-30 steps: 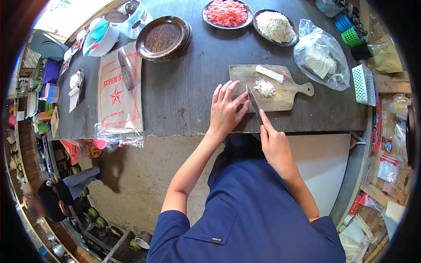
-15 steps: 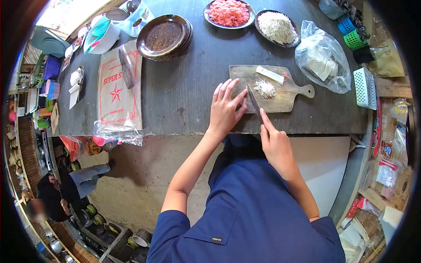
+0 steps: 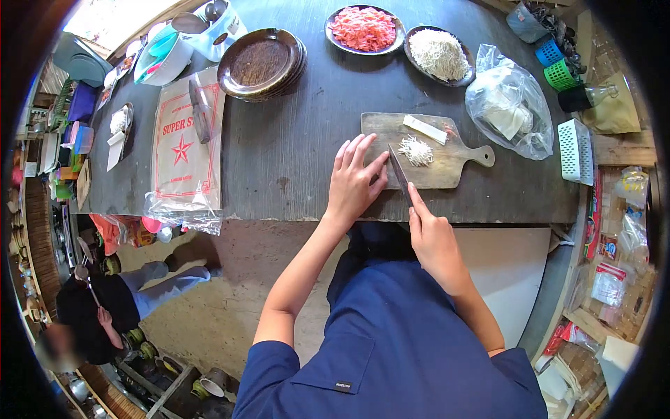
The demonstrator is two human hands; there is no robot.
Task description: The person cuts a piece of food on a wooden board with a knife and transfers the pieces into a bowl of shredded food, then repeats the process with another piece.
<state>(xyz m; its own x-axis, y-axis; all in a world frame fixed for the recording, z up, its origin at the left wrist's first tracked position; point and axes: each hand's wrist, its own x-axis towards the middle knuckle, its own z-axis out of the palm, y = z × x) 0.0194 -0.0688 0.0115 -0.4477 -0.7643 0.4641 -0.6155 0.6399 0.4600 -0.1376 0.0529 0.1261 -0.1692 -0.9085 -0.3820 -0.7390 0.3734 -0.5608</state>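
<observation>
My right hand point(image 3: 434, 241) is wrapped round the handle of a kitchen knife point(image 3: 399, 172), whose blade points up and left over the wooden cutting board point(image 3: 440, 178). Beside the blade, my left hand point(image 3: 354, 174) rests at the board's left side with fingers stretched and apart, the index fingertip close to the blade. A small heap of thin white shreds point(image 3: 416, 151) lies just right of the knife. Behind it sits an uncut white strip point(image 3: 424, 129). What lies under my left fingers is hidden.
Beyond the board stand a plate of pink-red pieces point(image 3: 364, 29) and a plate of pale shreds point(image 3: 438, 56). A clear plastic bag point(image 3: 509, 105) lies right. Stacked brown plates point(image 3: 258, 61) and another knife point(image 3: 200, 115) on a printed packet point(image 3: 183, 167) are left. A person point(image 3: 98, 300) is at lower left.
The view has shifted slightly, so the board sits a little lower and further left. My hands keep nearly the same place on it. The other person's legs and arm have moved.
</observation>
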